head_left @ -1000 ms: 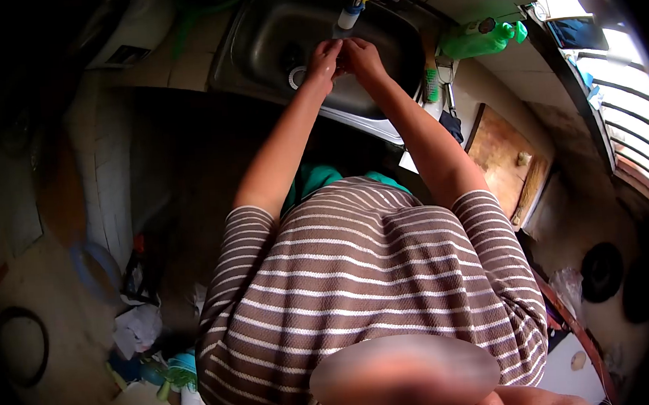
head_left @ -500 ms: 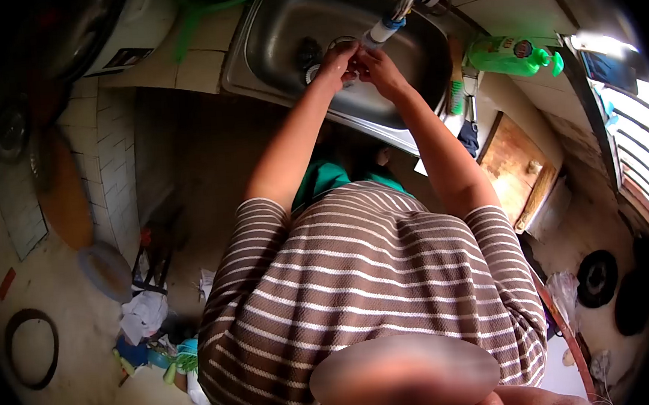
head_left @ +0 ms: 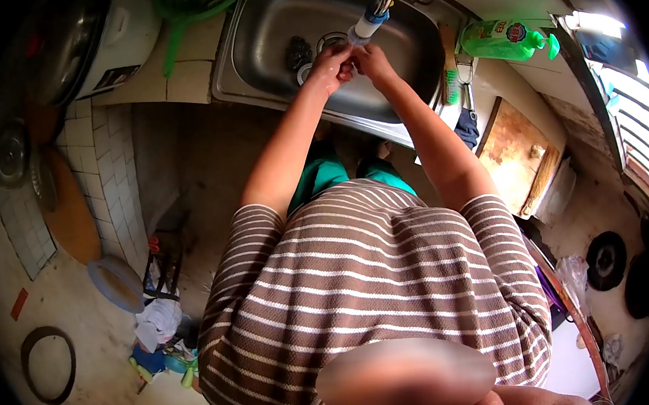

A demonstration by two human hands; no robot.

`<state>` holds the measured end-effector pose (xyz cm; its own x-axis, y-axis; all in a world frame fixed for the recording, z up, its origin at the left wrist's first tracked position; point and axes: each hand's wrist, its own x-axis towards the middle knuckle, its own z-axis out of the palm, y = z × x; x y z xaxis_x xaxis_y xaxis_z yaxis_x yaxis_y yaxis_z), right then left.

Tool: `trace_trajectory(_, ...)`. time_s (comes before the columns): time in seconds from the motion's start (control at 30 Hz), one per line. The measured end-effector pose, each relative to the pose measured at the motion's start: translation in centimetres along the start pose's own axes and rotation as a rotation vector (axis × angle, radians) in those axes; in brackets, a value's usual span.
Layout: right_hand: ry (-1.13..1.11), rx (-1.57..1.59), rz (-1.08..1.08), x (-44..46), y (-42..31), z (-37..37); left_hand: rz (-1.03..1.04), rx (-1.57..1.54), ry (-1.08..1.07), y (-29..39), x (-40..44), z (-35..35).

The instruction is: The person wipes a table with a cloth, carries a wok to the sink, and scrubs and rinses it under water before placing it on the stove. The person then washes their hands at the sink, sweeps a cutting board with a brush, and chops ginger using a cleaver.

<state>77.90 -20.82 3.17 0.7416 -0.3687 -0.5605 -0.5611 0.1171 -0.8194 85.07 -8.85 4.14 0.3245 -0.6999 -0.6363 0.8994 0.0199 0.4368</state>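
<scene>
Over a steel sink (head_left: 271,26), my left hand (head_left: 334,68) and my right hand (head_left: 372,62) are close together, just below the white and blue tip of the faucet (head_left: 367,26). The fingers of my left hand are curled, and wet spots shine on its skin. My right hand has bent fingers near those of the left. Whether anything small lies between them cannot be made out. Left of my hands, a dark scrubber (head_left: 298,52) rests in the basin by the drain (head_left: 305,73).
A green pump bottle (head_left: 500,40) and a brush with green bristles (head_left: 451,87) are right of the sink. A green strainer (head_left: 194,2) and a white cooker (head_left: 126,39) are at the left. A wooden board (head_left: 513,152) leans at the right.
The view has shifted. My hands remain together under the faucet, with their fingers in slightly different positions.
</scene>
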Motion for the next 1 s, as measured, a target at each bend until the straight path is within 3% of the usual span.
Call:
trace_trajectory(0.13, -0.092, 0.201, -0.073, -3.3, -1.8, 2.1, -0.002, -0.037, -0.024, 0.6, 0.4, -1.5)
trace_trajectory(0.2, 0.070, 0.275, -0.180, -3.8, -1.8, 2.5, -0.034, -0.030, -0.047, 1.1, 0.2, -1.6)
trace_trajectory(0.33, -0.021, 0.404, -0.069, -2.5, -1.5, 1.5, -0.101, 0.038, -0.136, 1.6, 0.4, -3.2)
trace_trajectory(0.4, -0.053, 0.410, -0.071, -2.2, -1.5, 2.0, 0.465, 0.632, 0.425, 2.3, 2.0, -4.9)
trace_trajectory(0.47, 0.097, 0.555, -0.077, -3.7, -3.6, 3.5, 1.135, 1.176, 0.758, 5.6, 5.1, -11.1)
trace_trajectory(0.53, -0.007, 0.527, -0.034, -3.4, -2.5, 3.0, 1.172, 1.539, 0.844, 10.5, 1.7, -11.7)
trace_trajectory(0.57, -0.109, 0.498, 0.006, -3.3, -1.9, 2.9, 1.171, 1.539, 0.843, 11.8, 0.8, -11.6)
trace_trajectory(0.63, -0.088, 0.495, 0.046, -3.6, -1.1, 3.2, 1.380, 1.805, 0.974, 13.3, 0.3, -11.9)
trace_trajectory(0.77, -0.082, 0.489, 0.101, -4.1, -0.1, 3.4, 1.338, 2.010, 0.944, 14.7, 0.7, -14.1)
trace_trajectory(0.87, -0.071, 0.501, 0.091, -3.9, 0.6, 3.5, 1.169, 2.082, 0.893, 15.8, 1.4, -16.2)
trace_trajectory(0.93, -0.055, 0.514, 0.073, -3.6, 0.8, 3.6, 1.397, 1.918, 0.672, 16.2, 1.3, -17.4)
trace_trajectory(0.97, -0.028, 0.537, 0.083, -3.5, 0.6, 3.7, 1.399, 1.918, 0.672, 16.0, 1.3, -17.6)
trace_trajectory(1.0, 0.000, 0.561, 0.093, -3.4, 0.5, 3.9, 1.270, 1.614, 0.545, 15.6, 1.4, -17.8)
